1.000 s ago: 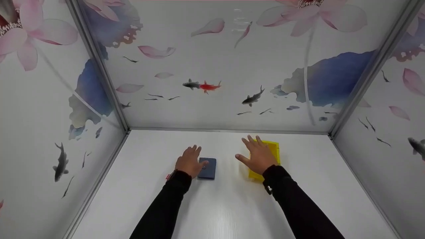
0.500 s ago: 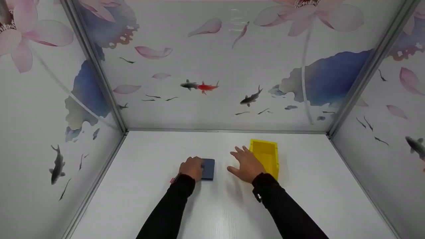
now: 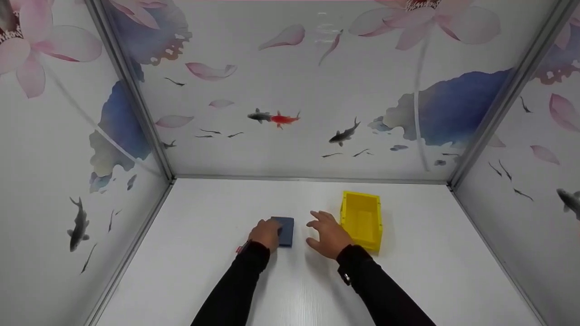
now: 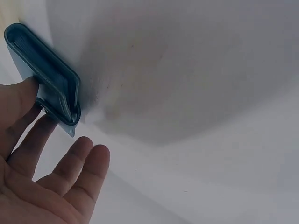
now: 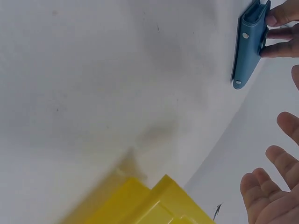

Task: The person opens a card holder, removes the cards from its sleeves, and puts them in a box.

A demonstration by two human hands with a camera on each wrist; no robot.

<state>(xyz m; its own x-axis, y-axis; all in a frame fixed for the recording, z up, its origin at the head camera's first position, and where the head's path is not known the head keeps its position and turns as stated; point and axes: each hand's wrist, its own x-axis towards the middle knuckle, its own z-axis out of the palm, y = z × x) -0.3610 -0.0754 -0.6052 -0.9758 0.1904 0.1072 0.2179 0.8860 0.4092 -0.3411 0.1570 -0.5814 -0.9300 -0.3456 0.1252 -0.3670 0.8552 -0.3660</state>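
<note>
A blue folded wallet [image 3: 286, 232] lies on the white table, left of the middle in the head view. My left hand [image 3: 264, 235] pinches its left side between thumb and fingers, seen close in the left wrist view, where the wallet [image 4: 44, 65] stands folded with its inner layers showing. Its ring and little fingers stick out free. Two metal studs show on the wallet [image 5: 249, 51] in the right wrist view. My right hand [image 3: 331, 236] hovers between wallet and yellow bin, fingers apart and slightly bent, holding nothing.
A yellow plastic bin [image 3: 374, 249] with an open top stands on the table just right of my right hand. White panels printed with flowers and fish, such as the back wall [image 3: 290, 158], enclose the table on the back, left and right.
My left hand has come down onto the wallet and closed its fingers on its left side. My right hand has moved left and nearer to me, off from over the yellow bin.
</note>
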